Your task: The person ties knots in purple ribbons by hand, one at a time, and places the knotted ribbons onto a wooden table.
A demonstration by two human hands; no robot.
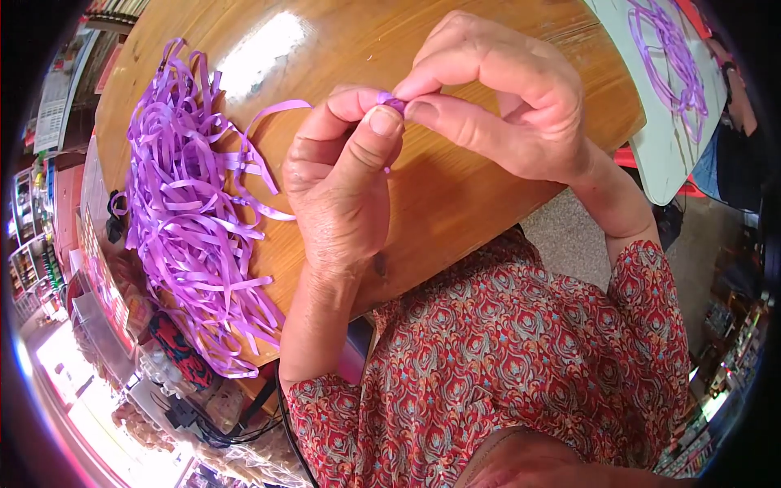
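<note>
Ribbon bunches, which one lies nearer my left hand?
The big purple heap on the wooden table, left of your left hand; the smaller bunch lies on the pale table at far right.

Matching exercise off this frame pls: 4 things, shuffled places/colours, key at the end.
Things
1. large ribbon heap
2. smaller ribbon bundle
3. patterned top
4. purple ribbon piece

Places or colours
A. mainly red, with an ornate repeating motif
B. at the fingertips of the left hand and right hand
C. on the pale green tabletop, at the picture's upper right
D. on the left part of the wooden table

Right pairs: 1-D, 2-C, 3-A, 4-B
</note>
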